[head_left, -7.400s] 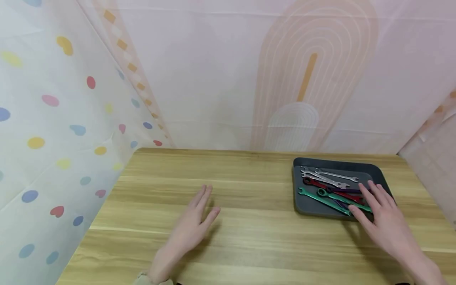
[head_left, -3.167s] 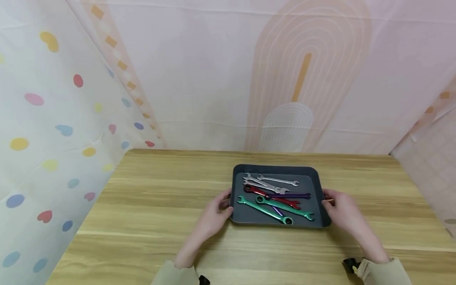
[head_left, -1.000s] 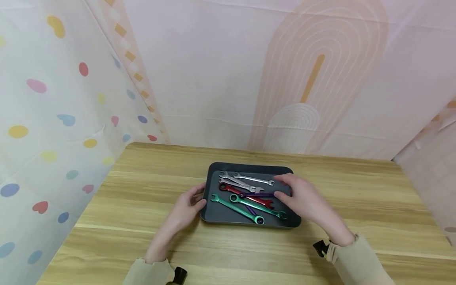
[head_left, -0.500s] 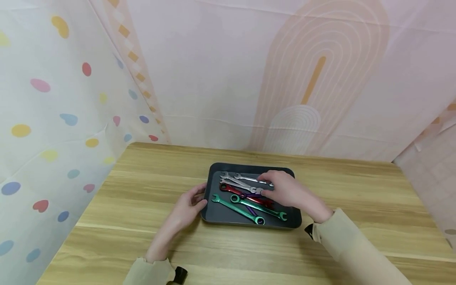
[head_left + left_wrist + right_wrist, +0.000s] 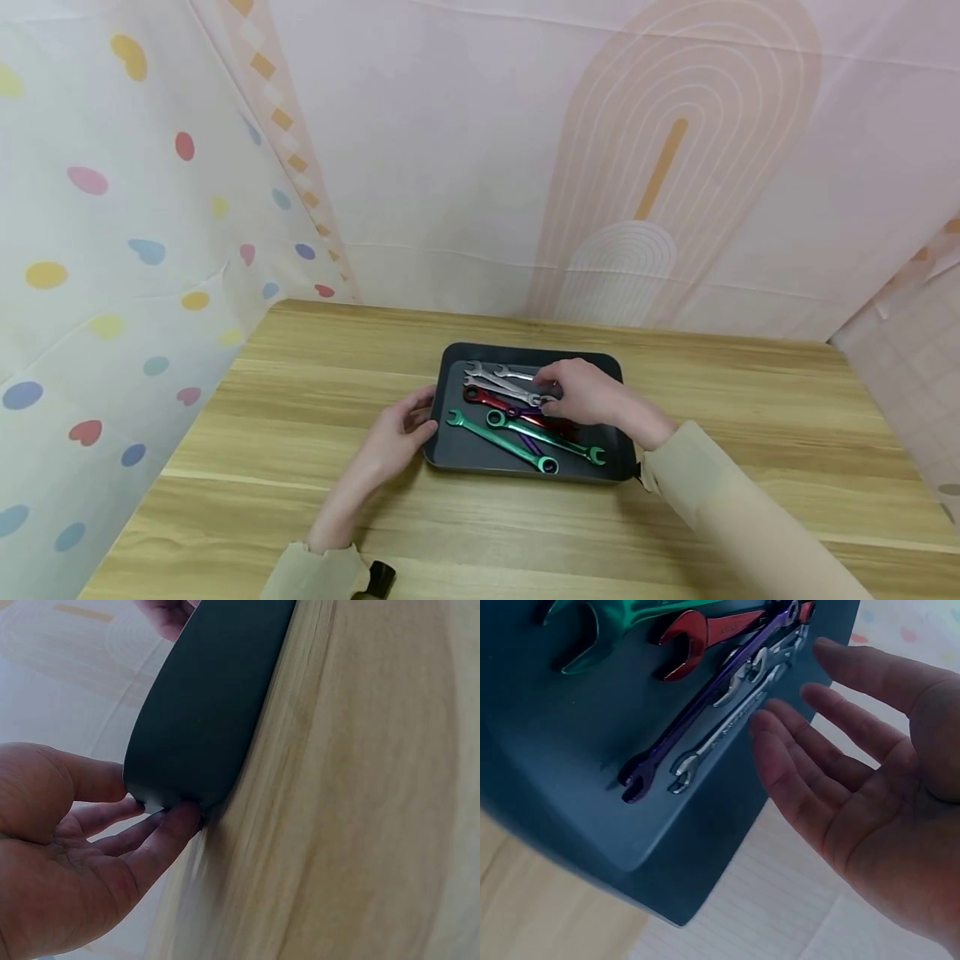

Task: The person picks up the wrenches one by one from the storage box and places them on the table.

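My right hand hovers over the far half of the tray, which sits mid-bench. Its fingers are spread and loosely bent, clamped on nothing; the wrist view shows clear air between them and the metal. The silver spanners lie just off my fingertips, toward my left and slightly below them. Their long axis runs across the tray, left to right with a slight slant, so it points nearly along my fingers and not across them. Beside them lie the purple spanner, the red and the two green ones, nearer to me. My left hand grips the tray's left rim, thumb on the edge and fingers curled under the corner; it is farther from the silver pair than my right hand is.
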Action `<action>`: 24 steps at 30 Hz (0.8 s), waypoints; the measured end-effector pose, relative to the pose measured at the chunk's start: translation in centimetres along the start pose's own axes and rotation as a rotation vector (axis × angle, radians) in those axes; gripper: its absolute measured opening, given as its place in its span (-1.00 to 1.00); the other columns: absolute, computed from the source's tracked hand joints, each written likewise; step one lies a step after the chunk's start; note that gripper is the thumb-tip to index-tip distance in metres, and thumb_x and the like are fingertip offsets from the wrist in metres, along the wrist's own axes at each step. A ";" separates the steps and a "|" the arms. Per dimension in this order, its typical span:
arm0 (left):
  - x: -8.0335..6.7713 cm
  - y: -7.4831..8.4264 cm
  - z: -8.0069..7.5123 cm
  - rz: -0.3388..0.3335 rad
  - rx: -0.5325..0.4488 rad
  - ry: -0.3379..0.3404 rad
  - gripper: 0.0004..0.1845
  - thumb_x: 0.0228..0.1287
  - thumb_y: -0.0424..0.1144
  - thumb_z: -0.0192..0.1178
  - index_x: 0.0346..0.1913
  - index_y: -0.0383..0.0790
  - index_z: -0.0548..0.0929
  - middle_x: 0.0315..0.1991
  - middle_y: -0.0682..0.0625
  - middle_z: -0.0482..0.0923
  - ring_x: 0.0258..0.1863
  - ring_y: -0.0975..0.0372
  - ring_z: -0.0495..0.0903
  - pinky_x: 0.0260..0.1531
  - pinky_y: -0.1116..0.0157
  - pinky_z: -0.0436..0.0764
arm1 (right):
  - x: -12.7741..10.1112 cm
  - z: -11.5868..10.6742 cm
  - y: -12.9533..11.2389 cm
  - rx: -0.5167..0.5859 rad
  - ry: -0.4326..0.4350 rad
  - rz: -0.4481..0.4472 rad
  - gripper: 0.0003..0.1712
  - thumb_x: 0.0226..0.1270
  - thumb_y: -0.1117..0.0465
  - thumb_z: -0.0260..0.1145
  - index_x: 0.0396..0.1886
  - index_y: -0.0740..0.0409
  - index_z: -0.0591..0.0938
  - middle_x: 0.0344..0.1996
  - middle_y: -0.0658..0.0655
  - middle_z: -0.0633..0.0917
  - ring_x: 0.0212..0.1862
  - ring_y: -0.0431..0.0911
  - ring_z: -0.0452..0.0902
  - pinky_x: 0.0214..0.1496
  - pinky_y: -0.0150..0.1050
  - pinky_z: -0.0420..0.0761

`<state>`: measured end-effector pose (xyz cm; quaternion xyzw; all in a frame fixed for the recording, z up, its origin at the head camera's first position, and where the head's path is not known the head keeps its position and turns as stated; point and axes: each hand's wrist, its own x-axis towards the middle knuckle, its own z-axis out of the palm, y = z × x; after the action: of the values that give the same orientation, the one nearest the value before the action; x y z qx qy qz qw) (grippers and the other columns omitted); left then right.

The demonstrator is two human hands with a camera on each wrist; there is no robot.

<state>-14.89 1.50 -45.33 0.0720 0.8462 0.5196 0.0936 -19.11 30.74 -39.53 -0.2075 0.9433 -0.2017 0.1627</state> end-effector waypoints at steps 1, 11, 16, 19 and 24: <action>0.0 0.0 0.0 0.001 -0.003 -0.001 -0.43 0.50 -0.51 0.09 0.53 -0.46 0.35 0.40 -0.44 0.50 0.36 -0.23 0.60 0.38 -0.07 0.62 | 0.2 0.0 0.1 0.011 -0.008 -0.002 -0.60 0.42 0.24 0.43 0.21 0.20 0.71 0.11 0.20 0.78 0.03 0.00 0.67 0.23 0.01 0.73; 0.1 0.0 0.1 0.005 -0.005 -0.002 -0.43 0.51 -0.51 0.09 0.53 -0.46 0.34 0.40 -0.44 0.50 0.36 -0.22 0.60 0.40 -0.07 0.61 | 1.6 0.3 0.9 0.065 -0.054 -0.008 -0.70 0.37 0.28 0.46 0.08 0.15 0.77 -0.05 0.13 0.81 -0.04 -0.09 0.66 0.14 -0.11 0.73; 0.1 0.0 0.1 0.009 -0.007 0.002 -0.42 0.50 -0.51 0.10 0.53 -0.46 0.34 0.40 -0.45 0.50 0.35 -0.22 0.60 0.39 -0.07 0.61 | 2.0 0.7 0.9 0.080 -0.071 0.025 -0.74 0.32 0.30 0.50 -0.01 0.10 0.78 -0.18 0.09 0.76 -0.16 -0.12 0.57 -0.03 -0.23 0.66; 0.1 0.0 0.1 0.011 -0.010 0.001 -0.42 0.50 -0.51 0.10 0.53 -0.47 0.34 0.40 -0.45 0.50 0.34 -0.22 0.61 0.40 -0.07 0.61 | 2.1 0.9 1.0 0.075 -0.081 0.041 -0.76 0.27 0.32 0.53 -0.08 0.08 0.77 -0.24 0.06 0.72 -0.21 -0.13 0.53 -0.11 -0.29 0.58; 0.1 0.0 0.1 0.001 -0.010 0.005 -0.42 0.50 -0.51 0.10 0.53 -0.46 0.35 0.40 -0.45 0.50 0.35 -0.22 0.60 0.40 -0.07 0.61 | 2.3 1.0 0.9 0.051 -0.095 0.041 -0.79 0.23 0.36 0.54 -0.19 0.09 0.72 -0.33 0.05 0.67 -0.27 -0.13 0.49 -0.21 -0.34 0.49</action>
<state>-14.92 1.62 -45.36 0.0705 0.8438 0.5241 0.0917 -20.96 30.15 -41.35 -0.1931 0.9332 -0.2120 0.2166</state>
